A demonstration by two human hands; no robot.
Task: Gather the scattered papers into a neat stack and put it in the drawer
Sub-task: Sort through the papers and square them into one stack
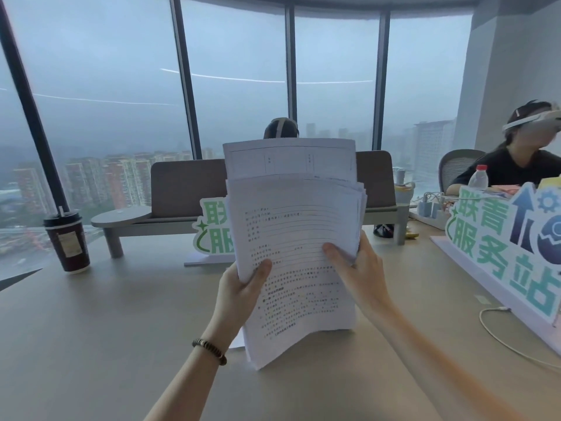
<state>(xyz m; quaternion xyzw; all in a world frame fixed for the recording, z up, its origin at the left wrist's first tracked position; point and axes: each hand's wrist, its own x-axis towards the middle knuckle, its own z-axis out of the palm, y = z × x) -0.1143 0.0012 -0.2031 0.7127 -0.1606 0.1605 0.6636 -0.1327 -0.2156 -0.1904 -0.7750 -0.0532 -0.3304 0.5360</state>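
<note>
Gripping upright papers [291,238]: left hand [239,296]; right hand [361,275].

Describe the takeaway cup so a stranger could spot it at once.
Start at the wide beige table and follow it to its far left, by the window. There stands a tall dark maroon paper cup, the only thing with a black lid and straw.

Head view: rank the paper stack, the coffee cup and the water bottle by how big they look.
1. paper stack, though nearest the camera
2. coffee cup
3. water bottle, farthest, partly hidden by a sign
</note>
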